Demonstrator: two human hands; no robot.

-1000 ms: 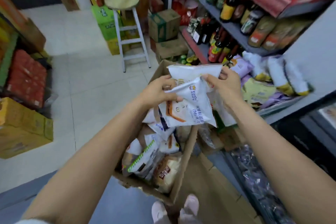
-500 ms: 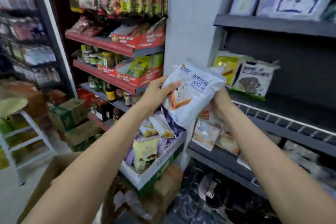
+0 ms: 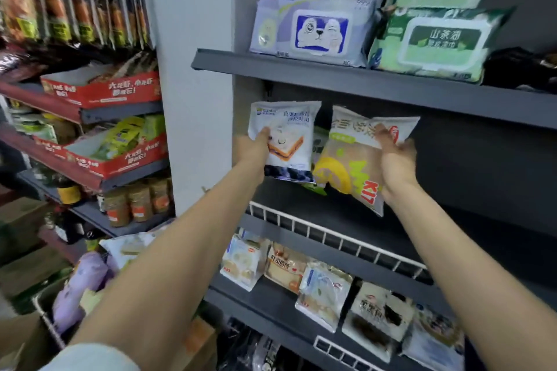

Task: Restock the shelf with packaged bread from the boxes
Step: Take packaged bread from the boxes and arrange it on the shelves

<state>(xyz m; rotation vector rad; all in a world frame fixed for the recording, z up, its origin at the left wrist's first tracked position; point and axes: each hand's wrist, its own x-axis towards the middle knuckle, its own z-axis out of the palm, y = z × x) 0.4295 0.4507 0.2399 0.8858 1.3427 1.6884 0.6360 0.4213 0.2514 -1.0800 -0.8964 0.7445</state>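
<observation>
Bread packs stand upright on the middle shelf (image 3: 346,221), one in each hand. The left hand (image 3: 251,146) holds a white pack (image 3: 287,137) showing a layered sandwich slice; its thumb lies across the front, and the fingers are hidden behind, so how they lie cannot be told. The right hand (image 3: 396,159) grips a yellow pack (image 3: 351,159) by its right edge, thumb on the front, fingers curled round the back. That pack leans with its top toward 1 o'clock, and its left edge is just beside the white pack. A green packet (image 3: 319,141) peeks out between them, further back.

A white wire rail (image 3: 325,233) runs along the shelf's front, below both packs. At 12 o'clock, the upper shelf (image 3: 361,84) carries purple wipes (image 3: 313,30) and green wipes (image 3: 437,42). At 6 o'clock, the lower shelf (image 3: 271,307) carries more bread (image 3: 324,295) in a row. At 9 o'clock, a neighbouring rack holds red trays (image 3: 102,90) of snacks, with jars (image 3: 138,202) below. At 7 o'clock sits a purple bag (image 3: 80,286), blurred.
</observation>
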